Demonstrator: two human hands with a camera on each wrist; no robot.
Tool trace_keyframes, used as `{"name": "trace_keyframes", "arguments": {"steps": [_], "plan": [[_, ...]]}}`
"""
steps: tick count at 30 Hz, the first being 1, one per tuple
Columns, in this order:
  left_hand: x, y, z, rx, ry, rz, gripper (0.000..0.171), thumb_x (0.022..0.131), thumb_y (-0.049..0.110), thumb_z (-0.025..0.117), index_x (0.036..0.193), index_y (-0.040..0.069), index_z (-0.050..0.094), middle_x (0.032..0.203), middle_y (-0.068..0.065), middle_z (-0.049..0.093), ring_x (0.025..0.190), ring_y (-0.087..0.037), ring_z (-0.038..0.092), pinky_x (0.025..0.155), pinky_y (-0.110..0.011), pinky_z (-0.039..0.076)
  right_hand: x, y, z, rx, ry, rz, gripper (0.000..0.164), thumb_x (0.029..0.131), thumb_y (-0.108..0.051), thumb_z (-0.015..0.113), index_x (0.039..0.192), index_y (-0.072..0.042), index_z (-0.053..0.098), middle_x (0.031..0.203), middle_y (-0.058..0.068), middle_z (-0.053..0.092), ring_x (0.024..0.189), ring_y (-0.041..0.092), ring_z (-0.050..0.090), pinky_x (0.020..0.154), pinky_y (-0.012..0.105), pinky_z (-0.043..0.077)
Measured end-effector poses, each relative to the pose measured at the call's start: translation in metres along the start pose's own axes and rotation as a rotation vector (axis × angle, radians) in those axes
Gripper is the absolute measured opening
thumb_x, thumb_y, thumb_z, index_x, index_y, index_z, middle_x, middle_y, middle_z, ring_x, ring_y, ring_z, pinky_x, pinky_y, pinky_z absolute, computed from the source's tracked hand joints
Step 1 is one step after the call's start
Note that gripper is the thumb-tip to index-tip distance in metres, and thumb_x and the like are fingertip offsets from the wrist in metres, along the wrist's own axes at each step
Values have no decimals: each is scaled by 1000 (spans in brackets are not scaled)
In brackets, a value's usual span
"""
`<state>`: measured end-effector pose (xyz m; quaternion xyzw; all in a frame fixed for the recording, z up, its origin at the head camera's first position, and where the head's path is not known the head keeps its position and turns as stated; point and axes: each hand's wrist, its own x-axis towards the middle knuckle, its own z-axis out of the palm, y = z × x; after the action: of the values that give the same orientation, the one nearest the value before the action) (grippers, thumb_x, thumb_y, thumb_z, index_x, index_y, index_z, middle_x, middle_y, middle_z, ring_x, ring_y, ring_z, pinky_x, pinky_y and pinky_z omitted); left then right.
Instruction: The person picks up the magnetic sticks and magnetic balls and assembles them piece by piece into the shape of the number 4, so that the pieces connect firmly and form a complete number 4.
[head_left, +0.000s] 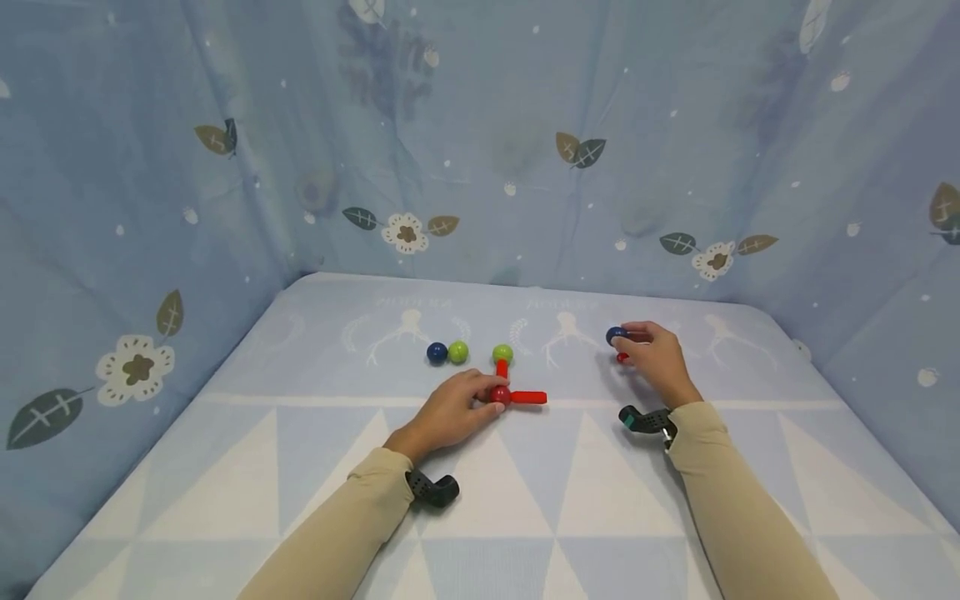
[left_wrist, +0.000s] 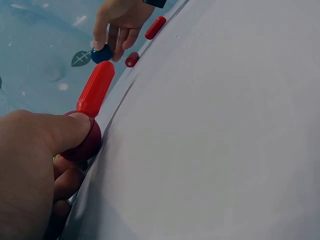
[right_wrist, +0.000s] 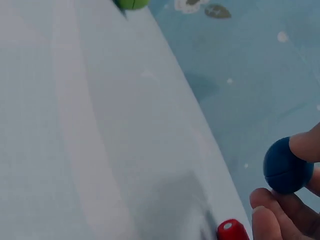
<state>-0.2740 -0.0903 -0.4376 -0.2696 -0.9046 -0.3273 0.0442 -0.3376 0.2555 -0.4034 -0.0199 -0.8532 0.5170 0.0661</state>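
Note:
My left hand (head_left: 453,410) pinches a dark red ball (head_left: 500,395) low over the table. Joined to that ball are two red rods: one rod (head_left: 528,397) points right, and another rod (head_left: 502,368) runs back to a green ball (head_left: 502,353). In the left wrist view, the thumb presses the red ball (left_wrist: 86,142) beside a ridged rod (left_wrist: 96,89). Further right, my right hand (head_left: 658,358) holds a blue ball (right_wrist: 286,166) between thumb and fingers, raised off the table. Just below it a loose red rod (right_wrist: 232,230) lies on the table.
Behind my left hand, a dark blue ball (head_left: 437,353) and a second green ball (head_left: 458,352) sit side by side. Another red rod (left_wrist: 155,27) lies near the right hand. A patterned blue curtain (head_left: 480,150) encloses the table's back and sides.

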Motion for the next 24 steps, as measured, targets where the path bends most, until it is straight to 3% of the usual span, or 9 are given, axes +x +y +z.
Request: {"name": "trace_keyframes", "arguments": {"steps": [7,11,15,21,24], "plan": [[-2,-2,1,-2,-10,9,41,96,30,69,136,22,64,107,8,60,94,-10,54,85,-32,46,-31,-8,8,216,-95,-24,50,97,-24,68,132,5,49,124,22,56,97,15,71,85,31,55],[-2,-2,-2,11,-4,5,41,95,29,70,136,22,64,104,9,60,92,-10,54,84,-32,46,-49,-10,14,279,-184,-38,49,98,-20,67,132,7,47,123,23,52,99,20,72,86,33,55],[-1,0,-3,19,2,18,41,95,28,70,135,21,64,100,8,59,89,-12,53,81,-32,46,-59,-7,16,261,-215,-26,51,98,-20,67,138,6,48,125,24,49,103,28,70,86,32,55],[0,2,-3,7,-6,17,41,95,27,71,135,20,65,100,7,59,89,-12,54,81,-32,45,-64,-3,28,166,-289,-11,48,97,-19,66,138,3,52,129,24,53,100,27,70,84,27,55],[0,2,-4,8,-5,11,41,95,27,71,135,20,64,99,7,59,89,-12,54,81,-33,45,-66,-6,35,135,-330,-42,47,96,-14,68,136,4,53,130,25,56,101,26,67,83,28,55]]}}
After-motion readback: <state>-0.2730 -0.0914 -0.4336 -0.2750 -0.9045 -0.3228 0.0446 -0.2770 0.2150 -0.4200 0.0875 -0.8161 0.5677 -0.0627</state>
